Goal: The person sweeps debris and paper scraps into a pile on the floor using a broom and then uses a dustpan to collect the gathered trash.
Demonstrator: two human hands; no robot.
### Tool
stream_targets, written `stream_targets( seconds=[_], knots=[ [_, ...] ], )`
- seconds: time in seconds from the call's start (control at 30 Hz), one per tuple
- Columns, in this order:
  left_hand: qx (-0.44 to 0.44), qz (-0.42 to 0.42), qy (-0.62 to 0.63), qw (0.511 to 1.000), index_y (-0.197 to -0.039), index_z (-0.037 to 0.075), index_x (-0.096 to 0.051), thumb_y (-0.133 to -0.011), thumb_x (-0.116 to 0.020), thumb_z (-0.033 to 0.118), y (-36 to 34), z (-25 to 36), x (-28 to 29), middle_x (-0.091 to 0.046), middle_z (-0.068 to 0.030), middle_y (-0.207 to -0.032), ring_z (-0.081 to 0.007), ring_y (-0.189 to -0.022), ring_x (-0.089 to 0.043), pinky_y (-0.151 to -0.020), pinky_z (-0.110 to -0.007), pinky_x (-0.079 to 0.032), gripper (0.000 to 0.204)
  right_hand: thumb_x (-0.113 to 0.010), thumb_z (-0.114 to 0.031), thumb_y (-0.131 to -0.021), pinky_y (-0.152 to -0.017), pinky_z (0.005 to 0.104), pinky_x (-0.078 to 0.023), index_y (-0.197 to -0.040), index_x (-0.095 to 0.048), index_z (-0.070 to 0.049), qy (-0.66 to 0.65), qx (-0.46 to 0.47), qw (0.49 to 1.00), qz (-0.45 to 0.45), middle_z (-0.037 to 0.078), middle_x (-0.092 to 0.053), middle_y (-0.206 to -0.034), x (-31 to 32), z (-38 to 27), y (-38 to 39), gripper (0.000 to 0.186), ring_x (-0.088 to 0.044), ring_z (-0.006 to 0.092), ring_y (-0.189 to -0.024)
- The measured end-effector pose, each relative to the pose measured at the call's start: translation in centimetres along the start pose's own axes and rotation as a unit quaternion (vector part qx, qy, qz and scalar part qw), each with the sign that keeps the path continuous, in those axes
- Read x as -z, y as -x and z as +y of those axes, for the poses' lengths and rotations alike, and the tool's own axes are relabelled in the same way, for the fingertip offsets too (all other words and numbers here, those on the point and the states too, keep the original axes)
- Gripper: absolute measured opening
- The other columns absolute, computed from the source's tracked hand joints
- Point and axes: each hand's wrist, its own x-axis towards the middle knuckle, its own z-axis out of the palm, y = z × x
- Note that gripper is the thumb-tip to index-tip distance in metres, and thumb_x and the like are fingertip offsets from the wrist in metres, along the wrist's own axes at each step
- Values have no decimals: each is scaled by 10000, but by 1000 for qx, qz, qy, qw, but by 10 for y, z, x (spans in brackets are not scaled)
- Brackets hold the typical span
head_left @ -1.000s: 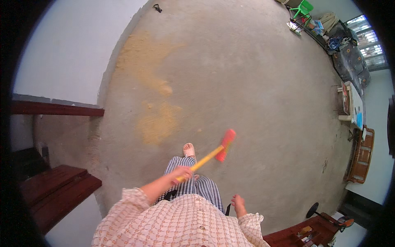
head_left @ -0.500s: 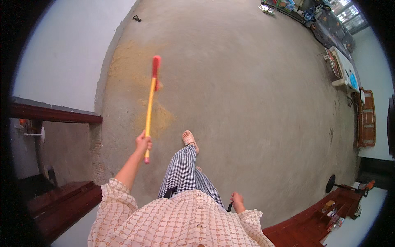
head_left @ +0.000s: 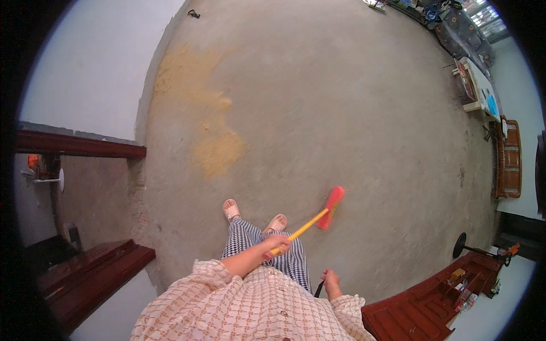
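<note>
My left hand is closed around the handle of a broom, crossing in front of my body. The broom has a short yellow handle and a red-pink head, which is at the right of my feet, over or on the floor; contact cannot be told. My right hand hangs low beside my right hip, its fingers closed on a thin black thing, strap-like and partly hidden. Yellowish powder is spread on the floor ahead of my feet, with another patch farther on along the left wall.
A dark red door frame opens on the left. At the right stand a wooden chair, a white table and a dark red cabinet with small items on it. A small black object lies far left on the concrete floor.
The broom has swung from ahead on the left, near the powder, across to the right of my feet. My left arm crossed my body with it; both feet now show side by side.
</note>
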Motion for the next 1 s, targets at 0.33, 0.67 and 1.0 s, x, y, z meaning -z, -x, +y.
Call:
stream_targets(
  seconds=[0.33, 0.67, 1.0],
  knots=[
    [-265, 300, -109, 910, -728, 20, -441, -726, -439, 65, 244, 199, 142, -452, -44, -551, -72, -381, -390, -300, -190, -325, 45, -453, -231, -706, -472, 284, -393, -755, -535, -47, 44, -13, 999, -20, 47, -531, -715, -77, 0, 29, 207, -517, 148, -597],
    [-367, 446, -575, 579, -1173, 2, -328, -696, -492, 38, 212, 174, 189, -559, -177, -883, -230, -823, -535, -734, -306, -402, 506, -451, -234, -723, -465, 300, -402, -856, -524, -33, 34, -36, 999, -16, 55, -542, -802, -138, 47, 75, 251, -520, 160, -627],
    [-24, 35, -3, 999, -1162, 122, -369, -742, -475, 4, 202, 48, 124, -451, -49, -595, -62, -374, -359, -314, -170, -294, 449, -438, -236, -749, -487, 278, -412, -902, -520, -44, 6, -28, 1000, -8, 48, -543, -863, -175, 58, 105, 259, -520, 166, -641]
  ],
)
